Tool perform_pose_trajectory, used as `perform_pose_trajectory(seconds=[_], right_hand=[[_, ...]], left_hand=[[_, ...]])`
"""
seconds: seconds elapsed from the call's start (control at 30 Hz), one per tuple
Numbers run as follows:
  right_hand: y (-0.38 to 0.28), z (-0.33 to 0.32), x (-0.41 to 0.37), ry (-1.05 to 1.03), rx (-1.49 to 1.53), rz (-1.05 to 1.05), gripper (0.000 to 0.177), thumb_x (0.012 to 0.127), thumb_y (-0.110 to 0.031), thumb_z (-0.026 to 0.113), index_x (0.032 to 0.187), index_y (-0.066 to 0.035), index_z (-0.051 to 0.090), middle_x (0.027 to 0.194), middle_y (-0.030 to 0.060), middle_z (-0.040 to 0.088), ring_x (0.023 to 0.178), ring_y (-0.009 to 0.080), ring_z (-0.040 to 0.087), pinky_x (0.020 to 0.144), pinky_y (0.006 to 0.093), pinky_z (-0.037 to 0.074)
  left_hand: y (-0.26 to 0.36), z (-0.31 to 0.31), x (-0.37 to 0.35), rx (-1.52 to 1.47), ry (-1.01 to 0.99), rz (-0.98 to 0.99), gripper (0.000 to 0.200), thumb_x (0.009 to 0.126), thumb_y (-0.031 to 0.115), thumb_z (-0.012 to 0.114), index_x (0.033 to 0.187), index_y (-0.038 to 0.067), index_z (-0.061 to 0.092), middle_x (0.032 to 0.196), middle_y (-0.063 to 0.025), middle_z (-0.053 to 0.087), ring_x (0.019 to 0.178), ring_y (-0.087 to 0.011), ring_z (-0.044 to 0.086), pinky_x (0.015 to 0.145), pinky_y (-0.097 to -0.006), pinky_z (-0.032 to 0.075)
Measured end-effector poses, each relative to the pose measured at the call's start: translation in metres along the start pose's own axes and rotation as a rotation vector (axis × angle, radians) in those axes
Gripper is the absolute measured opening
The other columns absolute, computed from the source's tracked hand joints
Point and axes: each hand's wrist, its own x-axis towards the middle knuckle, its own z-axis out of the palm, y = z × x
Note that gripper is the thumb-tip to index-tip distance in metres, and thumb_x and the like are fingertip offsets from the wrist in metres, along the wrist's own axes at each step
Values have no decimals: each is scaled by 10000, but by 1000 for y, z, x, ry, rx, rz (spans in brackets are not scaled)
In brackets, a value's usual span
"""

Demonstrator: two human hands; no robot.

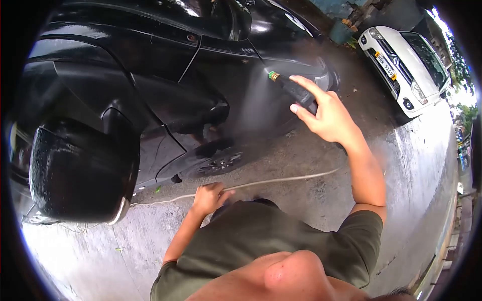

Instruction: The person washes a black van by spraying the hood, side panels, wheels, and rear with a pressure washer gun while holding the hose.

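Note:
My right hand [329,115] is wrapped round the grip of a black spray gun [297,94] with a green and brass nozzle [273,76]. A fan of white mist [258,100] leaves the nozzle and strikes the side of a black car [201,70]. Lower down, in front of my body, my left hand [210,197] is curled round a pale hose [281,179], which passes between thumb and fingers. Toward the right, the hose fades from sight below my right wrist. My palm hides the gun's trigger.
The car's side mirror [83,170] juts out close on the left, wet with drops. A wheel [218,163] shows low on the car. A white car [404,67] is parked at the upper right. Wet concrete [321,193] lies around me.

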Motion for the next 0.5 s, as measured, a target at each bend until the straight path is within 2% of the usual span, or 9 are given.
perform_pose_trajectory(seconds=[0.03, 0.07, 0.17, 0.27, 0.3, 0.4, 0.43, 0.5], right_hand=[[8, 5, -5, 15, 15, -59, 622, 933, -226, 748, 1512, -149, 532, 732, 209, 684, 542, 287, 654, 679, 398, 539], [7, 3, -11, -19, -12, -23, 617, 930, -222, 748, 1506, -151, 537, 755, 207, 696, 579, 314, 676, 690, 408, 547], [38, 9, -27, 43, -54, -130, 635, 926, -184, 770, 1518, -158, 542, 1157, 180, 754, 588, 286, 644, 733, 364, 546], [64, 4, -46, 43, -110, -139, 661, 910, -206, 756, 1522, -173, 509, 907, 159, 745, 713, 352, 716, 722, 463, 566], [79, 3, -53, 81, -110, -184, 665, 909, -204, 757, 1524, -179, 503, 947, 148, 754, 712, 352, 717, 726, 466, 570], [108, -15, -75, 82, -118, -167, 664, 905, -210, 760, 1518, -183, 507, 906, 153, 749, 717, 352, 718, 736, 467, 571], [117, -22, -84, 85, -145, -138, 644, 909, -230, 765, 1507, -199, 527, 784, 154, 723, 676, 347, 709, 721, 465, 566], [141, -34, -99, 109, -112, -89, 620, 919, -242, 759, 1499, -207, 542, 705, 156, 691, 646, 347, 701, 705, 464, 560]], left_hand=[[7, 4, -1, 8, 20, -10, 420, 910, 394, 802, 712, 81, 603, 644, -79, 630, 578, -316, 658, 534, -440, 517], [14, 9, -1, 13, 39, -23, 419, 908, 391, 806, 710, 82, 602, 640, -76, 628, 573, -312, 656, 529, -438, 515], [36, 29, -6, 40, 34, -39, 414, 897, 358, 832, 714, 59, 613, 646, -80, 636, 536, -295, 634, 506, -409, 497], [68, 54, -11, 22, 40, -80, 433, 906, 388, 813, 693, 87, 585, 620, -67, 620, 537, -300, 636, 500, -434, 504], [76, 67, -14, 24, 45, -76, 439, 909, 389, 812, 694, 85, 578, 608, -66, 612, 531, -302, 632, 489, -435, 500], [110, 94, -18, 28, 43, -87, 431, 908, 385, 815, 701, 85, 584, 599, -68, 603, 525, -302, 628, 481, -433, 496], [121, 104, -18, 26, 45, -89, 428, 906, 382, 817, 702, 86, 585, 599, -69, 603, 524, -301, 629, 479, -433, 496], [145, 120, -22, 29, 50, -98, 423, 904, 378, 822, 704, 87, 588, 600, -70, 603, 524, -300, 630, 476, -432, 496]])
